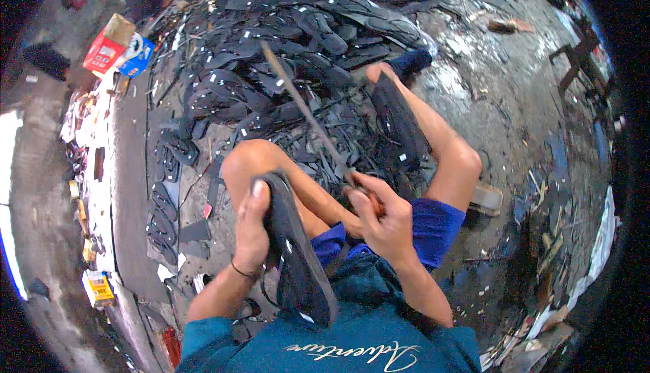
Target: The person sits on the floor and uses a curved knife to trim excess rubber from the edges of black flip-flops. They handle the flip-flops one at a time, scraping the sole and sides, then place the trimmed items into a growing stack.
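A heap of dark sandals (325, 37) fronts the worker (379, 329), whose left hand (252, 231) grips another sandal (298, 258) above the lap (439, 227), mostly made, I'd judge, trimming perhaps left; the right hand (389, 220) clasps a knife (309, 116), clear of it.

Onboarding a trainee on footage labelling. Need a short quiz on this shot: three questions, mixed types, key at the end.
1. Fill in the blank: the left hand holds a ____.
2. True or false: the long thin tool is held in the left hand.
3. Multiple choice: the heap of footwear is mostly
A) red
B) black
C) yellow

Key:
1. black sandal
2. False; the right hand holds the long thin tool by its handle.
3. B
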`<action>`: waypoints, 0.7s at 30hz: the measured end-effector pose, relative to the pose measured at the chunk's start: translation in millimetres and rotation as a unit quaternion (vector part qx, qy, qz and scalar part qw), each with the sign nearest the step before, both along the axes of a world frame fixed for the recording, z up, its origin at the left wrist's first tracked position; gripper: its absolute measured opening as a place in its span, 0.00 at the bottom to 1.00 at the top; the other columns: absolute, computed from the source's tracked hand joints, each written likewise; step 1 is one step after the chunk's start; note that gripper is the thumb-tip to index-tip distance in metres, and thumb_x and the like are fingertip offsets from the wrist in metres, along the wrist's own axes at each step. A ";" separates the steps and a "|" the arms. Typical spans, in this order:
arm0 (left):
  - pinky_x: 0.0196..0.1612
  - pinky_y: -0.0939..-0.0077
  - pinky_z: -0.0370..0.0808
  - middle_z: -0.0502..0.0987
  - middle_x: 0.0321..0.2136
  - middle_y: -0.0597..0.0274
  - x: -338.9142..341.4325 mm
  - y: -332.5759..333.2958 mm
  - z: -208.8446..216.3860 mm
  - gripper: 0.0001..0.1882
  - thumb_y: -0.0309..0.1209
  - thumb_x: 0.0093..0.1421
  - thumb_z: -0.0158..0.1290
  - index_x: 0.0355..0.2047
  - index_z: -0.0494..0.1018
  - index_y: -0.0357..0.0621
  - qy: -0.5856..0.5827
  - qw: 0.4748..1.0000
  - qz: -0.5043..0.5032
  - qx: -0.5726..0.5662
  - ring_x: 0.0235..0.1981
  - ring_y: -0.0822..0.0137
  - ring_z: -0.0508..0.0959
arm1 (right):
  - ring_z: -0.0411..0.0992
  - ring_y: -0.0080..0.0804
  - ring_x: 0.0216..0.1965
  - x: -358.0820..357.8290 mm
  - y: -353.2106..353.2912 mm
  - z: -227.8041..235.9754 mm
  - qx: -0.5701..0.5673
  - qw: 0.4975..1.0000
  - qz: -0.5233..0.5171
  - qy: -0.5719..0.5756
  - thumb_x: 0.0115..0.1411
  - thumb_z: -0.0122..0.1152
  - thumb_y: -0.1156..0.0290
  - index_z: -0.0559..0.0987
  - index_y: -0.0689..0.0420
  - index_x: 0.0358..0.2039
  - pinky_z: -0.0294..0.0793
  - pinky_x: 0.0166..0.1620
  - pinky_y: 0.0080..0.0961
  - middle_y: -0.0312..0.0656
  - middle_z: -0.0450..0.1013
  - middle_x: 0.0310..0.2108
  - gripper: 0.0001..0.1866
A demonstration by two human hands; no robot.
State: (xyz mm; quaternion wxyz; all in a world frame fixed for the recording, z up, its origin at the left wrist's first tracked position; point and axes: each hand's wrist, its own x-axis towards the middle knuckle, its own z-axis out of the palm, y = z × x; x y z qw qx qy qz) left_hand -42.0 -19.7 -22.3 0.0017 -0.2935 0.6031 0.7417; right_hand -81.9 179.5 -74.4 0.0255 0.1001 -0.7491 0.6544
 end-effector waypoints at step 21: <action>0.39 0.78 0.65 0.71 0.33 0.67 43.0 1.8 -6.2 0.11 0.31 0.61 0.54 0.39 0.74 0.37 0.050 0.981 -0.182 0.048 0.35 0.75 0.69 | 0.76 0.34 0.23 25.1 87.6 84.2 0.247 0.938 0.239 -0.052 0.53 0.68 0.65 0.81 0.56 0.40 0.77 0.27 0.27 0.42 0.77 0.25 0.14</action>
